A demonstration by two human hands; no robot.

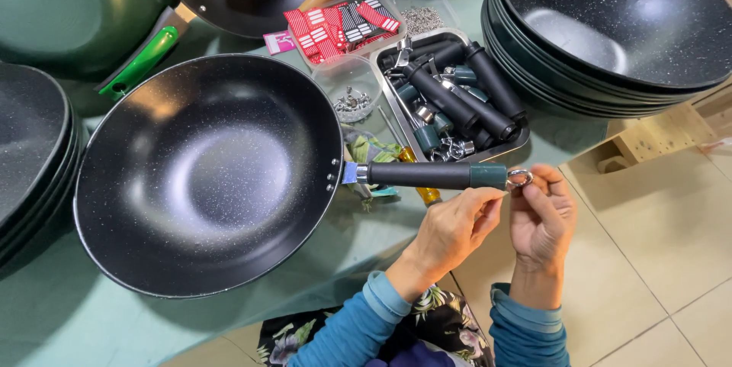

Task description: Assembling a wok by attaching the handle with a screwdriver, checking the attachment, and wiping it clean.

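Speckled black wok (206, 176), rim cut by neighbouring stacks; left hand (450, 231) pinches its matte handle (427, 175); right hand (543, 218) grips the steel hanging ring (519, 178), partly hidden.

A black speckled wok (206, 176) is laid on the green worktop (69, 321), its black handle (431, 175) pointing right past the worktop's edge. The handle's green end is pinched by the fingers of the left hand (454, 226), and the metal hanging ring (519, 178) at its tip is gripped by the right hand (543, 218). Just behind the handle, a metal tray (457, 100) of loose black handles is seen, with a clear tub of screws (352, 96) beside it. 2 stacks of woks are seen, 1 at far right (610, 31) and 1 at far left (30, 153).
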